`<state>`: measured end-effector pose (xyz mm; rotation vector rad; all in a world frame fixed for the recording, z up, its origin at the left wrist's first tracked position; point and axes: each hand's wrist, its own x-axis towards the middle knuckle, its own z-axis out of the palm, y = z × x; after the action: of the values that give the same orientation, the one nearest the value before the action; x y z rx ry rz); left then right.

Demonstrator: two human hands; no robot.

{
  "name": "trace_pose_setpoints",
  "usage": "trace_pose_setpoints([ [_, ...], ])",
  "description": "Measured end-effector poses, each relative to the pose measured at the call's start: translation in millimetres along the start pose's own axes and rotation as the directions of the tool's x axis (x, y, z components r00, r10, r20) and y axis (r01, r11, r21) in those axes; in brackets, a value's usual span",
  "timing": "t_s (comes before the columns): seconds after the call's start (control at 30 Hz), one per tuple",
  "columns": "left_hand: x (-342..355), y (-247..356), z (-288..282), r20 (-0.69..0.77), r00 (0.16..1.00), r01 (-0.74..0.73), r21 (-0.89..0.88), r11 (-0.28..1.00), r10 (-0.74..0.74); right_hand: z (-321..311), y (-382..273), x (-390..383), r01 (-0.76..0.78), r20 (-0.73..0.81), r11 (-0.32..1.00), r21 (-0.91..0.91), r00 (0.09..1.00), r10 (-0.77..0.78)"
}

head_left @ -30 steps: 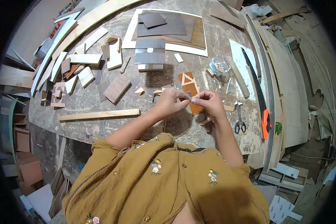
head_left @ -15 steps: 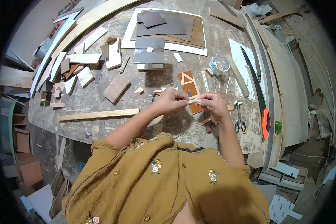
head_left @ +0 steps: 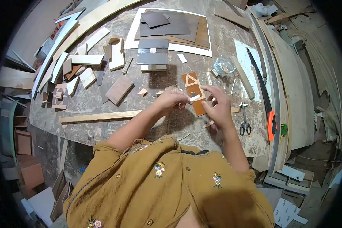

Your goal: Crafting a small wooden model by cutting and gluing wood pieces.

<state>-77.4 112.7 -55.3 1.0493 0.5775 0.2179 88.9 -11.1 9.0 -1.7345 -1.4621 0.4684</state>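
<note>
My left hand (head_left: 175, 100) pinches a small pale strip (head_left: 195, 98), whose free end sticks out to the right over a brown board. That narrow board (head_left: 200, 110) lies on the table with thin light wood strips forming a triangle (head_left: 190, 79) at its far end and a small dark cutout near its middle. At the board's right edge is my right hand (head_left: 219, 104), thumb and fingers apart, with nothing seen between them. Beneath my right wrist a light wood piece (head_left: 209, 124) shows in part.
Scissors (head_left: 244, 125) and an orange-handled saw (head_left: 270, 125) lie at the right. Farther off are a crumpled clear plastic bag (head_left: 224, 66) and stacked dark sheets (head_left: 165, 24). Wood offcuts (head_left: 87, 78) crowd the left; a long wooden stick (head_left: 98, 116) lies near the front edge.
My right hand has let go of the pale strip and opened, its fingers spreading beside the board. The strip stays in my left hand, which has shifted slightly left.
</note>
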Motion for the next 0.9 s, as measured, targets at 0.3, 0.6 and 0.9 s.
trace_pose_setpoints([
  [0.3, -5.0, 5.3, 1.8, 0.079, 0.983, 0.181, -0.269, 0.946, -0.165, 7.5, 9.2, 2.9, 0.324, -0.008, 0.924, -0.201, 0.943, -0.332],
  [0.6, -11.4, 7.0, 3.2, 0.087, 0.996, 0.050, -0.345, 0.937, -0.021, 14.4, 5.4, -2.5, 0.131, -0.133, 0.989, -0.071, 0.981, -0.139],
  [0.9, 1.2, -18.5, -4.4, -0.139, 0.981, -0.149, -0.067, 0.987, 0.138, 37.5, 26.0, -3.9, -0.372, 0.061, 0.757, 0.537, 0.913, 0.404],
])
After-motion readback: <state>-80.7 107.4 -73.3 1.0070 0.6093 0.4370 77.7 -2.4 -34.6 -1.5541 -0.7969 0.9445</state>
